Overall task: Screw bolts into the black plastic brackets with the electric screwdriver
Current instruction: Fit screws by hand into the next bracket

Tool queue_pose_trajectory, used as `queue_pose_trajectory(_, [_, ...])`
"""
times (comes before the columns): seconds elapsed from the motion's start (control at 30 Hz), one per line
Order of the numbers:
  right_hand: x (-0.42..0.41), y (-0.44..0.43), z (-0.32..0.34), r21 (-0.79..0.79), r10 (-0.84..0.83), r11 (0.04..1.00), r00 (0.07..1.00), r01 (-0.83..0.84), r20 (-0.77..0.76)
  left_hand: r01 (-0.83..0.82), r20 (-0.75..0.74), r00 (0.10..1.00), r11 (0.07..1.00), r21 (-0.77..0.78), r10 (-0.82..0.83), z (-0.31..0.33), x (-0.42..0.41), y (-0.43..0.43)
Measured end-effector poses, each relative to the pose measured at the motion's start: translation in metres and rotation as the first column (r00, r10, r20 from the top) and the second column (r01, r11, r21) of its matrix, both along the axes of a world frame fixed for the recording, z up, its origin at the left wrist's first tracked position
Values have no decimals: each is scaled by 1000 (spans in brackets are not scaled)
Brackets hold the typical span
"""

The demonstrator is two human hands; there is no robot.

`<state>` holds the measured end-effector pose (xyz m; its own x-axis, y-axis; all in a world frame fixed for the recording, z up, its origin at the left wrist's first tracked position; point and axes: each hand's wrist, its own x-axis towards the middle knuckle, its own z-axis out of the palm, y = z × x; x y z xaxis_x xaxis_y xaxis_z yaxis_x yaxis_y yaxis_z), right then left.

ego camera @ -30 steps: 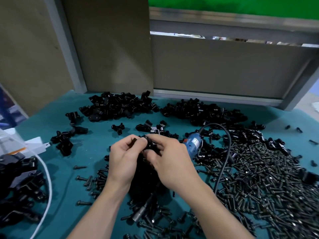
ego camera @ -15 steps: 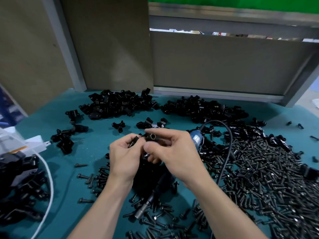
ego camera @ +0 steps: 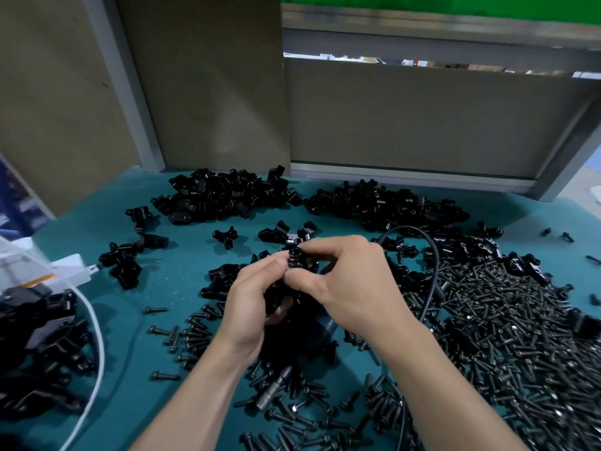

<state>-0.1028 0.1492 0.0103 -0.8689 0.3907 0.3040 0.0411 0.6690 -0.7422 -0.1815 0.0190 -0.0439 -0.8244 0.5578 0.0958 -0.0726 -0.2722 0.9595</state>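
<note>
Right now the left hand (ego camera: 247,297) curls round a black bracket (ego camera: 278,296) just above the table (ego camera: 136,353), while the right hand (ego camera: 354,284) pinches a bolt (ego camera: 295,254) at its top between thumb and forefinger. The screwdriver (ego camera: 276,387) lies beneath them, unheld. A bolt started crooked would likely cross-thread the plastic once driven; a slack pinch could drop it among the loose bolts (ego camera: 504,320).
</note>
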Motion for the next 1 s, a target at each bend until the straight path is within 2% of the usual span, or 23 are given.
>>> queue_pose_trajectory(0.13, [-2,-6,-3,-111,115,988,990,-106,80,77,31,996,996,35,-78,-1,2,-1])
queue_pose_trajectory(0.27, [-2,-5,-3,-192,201,966,970,-174,135,87,77,993,994,62,-91,-3,0,-2])
queue_pose_trajectory(0.4, [-2,-1,-1,-302,302,922,938,-242,170,93,46,994,995,28,-95,-1,-3,-4])
queue_pose_trajectory(0.5, [-2,-1,-3,-238,239,951,958,-198,160,129,18,991,991,34,-130,2,1,-2])
queue_pose_trajectory(0.6, [-2,-1,-3,-227,190,962,967,-150,169,182,13,983,983,-14,-181,6,5,-3])
queue_pose_trajectory(0.67, [-2,-5,-3,-160,139,981,975,-111,174,218,-1,976,975,-54,-218,10,6,-3])
queue_pose_trajectory(0.73, [-1,-9,-1,-88,107,992,981,-94,159,191,-11,981,976,-100,-194,16,8,-2])
queue_pose_trajectory(0.8, [0,-10,2,-94,120,990,981,-106,150,142,-4,990,978,-151,-144,21,9,-1])
queue_pose_trajectory(0.9, [2,-10,4,-289,214,942,969,-172,121,113,-17,993,970,-217,-119,26,11,-5])
queue_pose_trajectory(1.0, [1,-12,-2,-455,187,881,979,-131,79,46,-22,998,970,-238,-52,26,15,-13])
